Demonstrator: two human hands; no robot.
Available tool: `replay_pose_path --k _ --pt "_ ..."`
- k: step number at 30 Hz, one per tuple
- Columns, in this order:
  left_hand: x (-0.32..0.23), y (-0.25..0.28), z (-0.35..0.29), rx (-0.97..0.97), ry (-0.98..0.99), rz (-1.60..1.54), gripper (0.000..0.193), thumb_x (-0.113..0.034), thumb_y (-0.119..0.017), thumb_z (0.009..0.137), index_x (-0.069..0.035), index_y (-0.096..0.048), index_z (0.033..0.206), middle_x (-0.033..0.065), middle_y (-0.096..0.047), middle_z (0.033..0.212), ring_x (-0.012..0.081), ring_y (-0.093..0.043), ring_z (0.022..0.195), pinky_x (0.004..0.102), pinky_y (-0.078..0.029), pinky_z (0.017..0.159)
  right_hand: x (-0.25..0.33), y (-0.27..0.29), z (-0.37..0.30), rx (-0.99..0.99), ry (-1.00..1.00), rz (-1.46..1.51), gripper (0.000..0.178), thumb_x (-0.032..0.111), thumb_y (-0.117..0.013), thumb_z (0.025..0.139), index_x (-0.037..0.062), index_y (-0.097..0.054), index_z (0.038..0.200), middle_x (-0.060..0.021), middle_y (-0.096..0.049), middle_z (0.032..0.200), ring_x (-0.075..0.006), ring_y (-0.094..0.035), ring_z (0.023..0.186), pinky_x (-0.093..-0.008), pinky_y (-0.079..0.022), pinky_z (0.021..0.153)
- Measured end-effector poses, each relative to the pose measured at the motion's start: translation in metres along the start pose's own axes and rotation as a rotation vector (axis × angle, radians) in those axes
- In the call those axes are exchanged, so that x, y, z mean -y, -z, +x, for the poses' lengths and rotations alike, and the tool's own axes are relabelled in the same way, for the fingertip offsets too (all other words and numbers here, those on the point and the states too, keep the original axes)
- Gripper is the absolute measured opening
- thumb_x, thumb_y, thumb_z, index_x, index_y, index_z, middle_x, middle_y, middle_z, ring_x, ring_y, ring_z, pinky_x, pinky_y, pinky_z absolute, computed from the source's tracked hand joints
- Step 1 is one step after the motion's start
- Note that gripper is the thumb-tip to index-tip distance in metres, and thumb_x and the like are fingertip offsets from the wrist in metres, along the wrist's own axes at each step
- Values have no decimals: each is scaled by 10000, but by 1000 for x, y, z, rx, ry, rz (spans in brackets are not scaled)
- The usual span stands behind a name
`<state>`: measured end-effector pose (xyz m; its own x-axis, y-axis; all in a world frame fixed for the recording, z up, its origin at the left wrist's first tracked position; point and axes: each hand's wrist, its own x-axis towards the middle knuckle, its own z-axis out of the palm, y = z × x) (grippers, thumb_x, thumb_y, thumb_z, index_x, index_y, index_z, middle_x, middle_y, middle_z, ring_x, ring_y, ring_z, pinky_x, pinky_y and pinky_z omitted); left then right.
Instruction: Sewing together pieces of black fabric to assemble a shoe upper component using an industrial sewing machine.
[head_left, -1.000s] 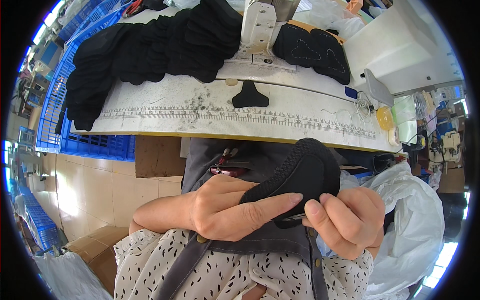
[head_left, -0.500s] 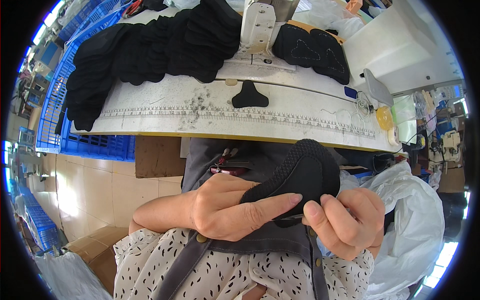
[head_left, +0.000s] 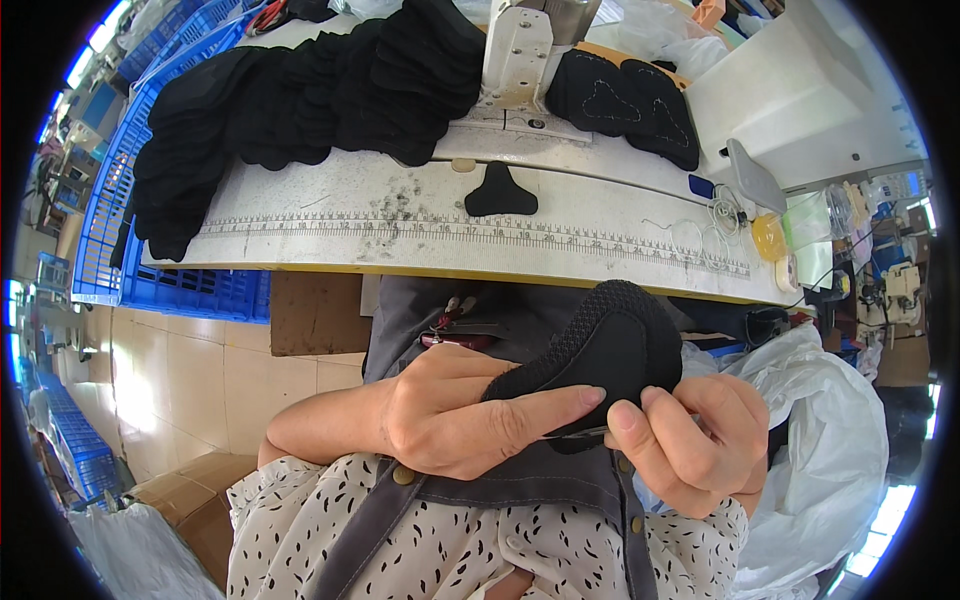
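Note:
In front of my apron, my left hand (head_left: 455, 415) is closed around a black fabric pad (head_left: 620, 345), a rounded piece with a textured mesh border and a smooth stitched panel. Its index finger lies along the panel. At the pad's lower right edge, my right hand (head_left: 695, 440) is closed in a pinch. A thin metal-looking tool (head_left: 578, 435) shows by its thumb tip, mostly hidden by the fingers and the pad. On the table lies a small black three-lobed piece (head_left: 500, 190).
A sewing machine (head_left: 518, 60) stands on the white table (head_left: 330, 205) with a printed ruler. Overlapping black pads (head_left: 300, 100) lie left of it, stitched pads (head_left: 625, 100) right. A blue crate (head_left: 190, 290) is at the left, a white plastic bag (head_left: 820, 430) at the right.
The pad and my left fingers have shifted very slightly. More of the thin tool shows below the left index finger. Both hands keep their hold.

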<state>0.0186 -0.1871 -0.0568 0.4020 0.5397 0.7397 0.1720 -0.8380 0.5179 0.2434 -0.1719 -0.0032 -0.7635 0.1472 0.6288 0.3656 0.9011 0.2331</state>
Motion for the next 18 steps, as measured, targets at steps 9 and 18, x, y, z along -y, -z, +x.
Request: replay_pose_path --k 9,18 --pt "0 -2 0 -17 -15 49 310 25 -632 676 16 -647 986 145 -654 727 207 -615 506 259 -486 452 0 0 -1 3 -5 6 330 52 -647 631 122 -699 950 6 -515 816 -121 -428 543 -193 -305 390" --pt "12 -13 0 -143 -130 92 395 17 -596 638 30 -653 1029 -6 -405 467 80 -337 348 231 -279 314 -1 -1 -3 13 -10 18 316 64 -664 628 117 -701 937 4 -516 810 -131 -431 562 -192 -299 395"
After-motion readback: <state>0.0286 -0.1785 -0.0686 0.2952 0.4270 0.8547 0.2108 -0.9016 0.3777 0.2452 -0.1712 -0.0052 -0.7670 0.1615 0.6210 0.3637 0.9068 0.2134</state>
